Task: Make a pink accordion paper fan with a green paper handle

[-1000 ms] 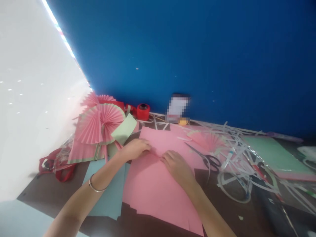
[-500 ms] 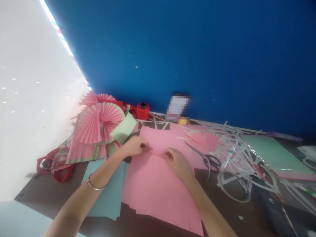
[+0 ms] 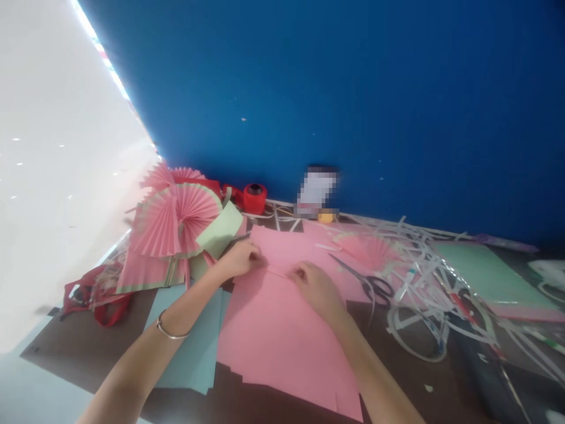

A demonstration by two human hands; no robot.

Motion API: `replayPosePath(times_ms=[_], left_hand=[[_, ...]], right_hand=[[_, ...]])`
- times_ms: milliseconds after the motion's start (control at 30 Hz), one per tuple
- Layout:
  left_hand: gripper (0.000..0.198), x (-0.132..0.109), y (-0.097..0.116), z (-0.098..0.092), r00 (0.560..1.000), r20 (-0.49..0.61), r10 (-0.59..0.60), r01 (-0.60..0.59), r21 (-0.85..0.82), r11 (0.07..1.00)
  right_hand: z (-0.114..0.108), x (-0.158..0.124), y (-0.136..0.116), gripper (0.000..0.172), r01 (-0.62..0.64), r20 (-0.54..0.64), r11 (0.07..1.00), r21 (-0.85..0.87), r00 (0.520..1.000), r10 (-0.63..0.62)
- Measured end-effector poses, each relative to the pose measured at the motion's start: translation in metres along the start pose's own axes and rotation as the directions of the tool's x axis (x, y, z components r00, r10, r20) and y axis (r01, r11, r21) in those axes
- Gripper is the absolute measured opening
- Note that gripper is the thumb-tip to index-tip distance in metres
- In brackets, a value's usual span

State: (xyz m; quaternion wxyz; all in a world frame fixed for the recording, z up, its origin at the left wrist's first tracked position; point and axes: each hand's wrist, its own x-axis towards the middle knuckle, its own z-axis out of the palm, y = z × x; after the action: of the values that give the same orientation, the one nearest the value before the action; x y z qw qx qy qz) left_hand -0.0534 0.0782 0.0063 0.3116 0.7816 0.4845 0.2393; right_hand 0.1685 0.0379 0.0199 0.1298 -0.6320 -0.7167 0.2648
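My left hand [image 3: 241, 259], a silver bangle at its wrist, has its fingers closed at the left end of a narrow folded edge of pink paper [image 3: 277, 273]. At the opposite end, my right hand [image 3: 315, 287] pinches the same fold, fingers curled in. Both hands rest low over a stack of pink sheets [image 3: 282, 341]. Just right of my right hand lies a pair of dark scissors [image 3: 368, 281], blades pointing up and left. Left of the stack, pale blue sheets [image 3: 188, 347] lie partly under my left forearm. My fingertips are too small to make out clearly.
Pleated pink paper fans [image 3: 176, 218] are piled at the back left, beside a red tape roll [image 3: 255, 199]. A tangle of white paper strips [image 3: 424, 271] covers the right side, near a green packet [image 3: 494, 277]. The blue wall [image 3: 331, 88] bounds the table behind.
Both hands stay at the fold, almost still. The view has shifted very slightly; the paper and the objects around it keep their places.
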Motion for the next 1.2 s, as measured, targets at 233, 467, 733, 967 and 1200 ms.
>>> replayPosePath(times_ms=[233,467,733,967,1200], left_hand=[[0.015,0.000,-0.004,-0.002,1.000,-0.002,-0.014,0.014,-0.010,1.000],[0.024,-0.001,-0.003,-0.002,0.999,0.015,-0.031,0.032,-0.072,0.997],[0.013,-0.003,0.008,-0.011,0.992,0.086,0.088,-0.087,-0.017,0.996],[0.006,-0.005,0.014,-0.018,0.987,0.148,0.056,-0.047,-0.067,0.997],[0.017,-0.012,0.038,-0.002,0.984,0.131,0.124,-0.136,0.084,0.987]], right_hand=[[0.003,0.000,0.005,0.013,0.036,0.006,0.999,0.006,0.999,-0.036],[0.002,-0.001,0.010,0.013,0.138,0.044,0.990,0.008,0.989,-0.138],[-0.001,-0.009,0.000,0.011,0.097,-0.017,0.993,-0.067,0.995,-0.099],[-0.009,-0.009,-0.005,0.013,0.176,-0.055,0.983,-0.055,0.982,-0.179],[-0.008,-0.013,-0.011,0.019,0.241,-0.071,0.971,-0.005,0.968,-0.240]])
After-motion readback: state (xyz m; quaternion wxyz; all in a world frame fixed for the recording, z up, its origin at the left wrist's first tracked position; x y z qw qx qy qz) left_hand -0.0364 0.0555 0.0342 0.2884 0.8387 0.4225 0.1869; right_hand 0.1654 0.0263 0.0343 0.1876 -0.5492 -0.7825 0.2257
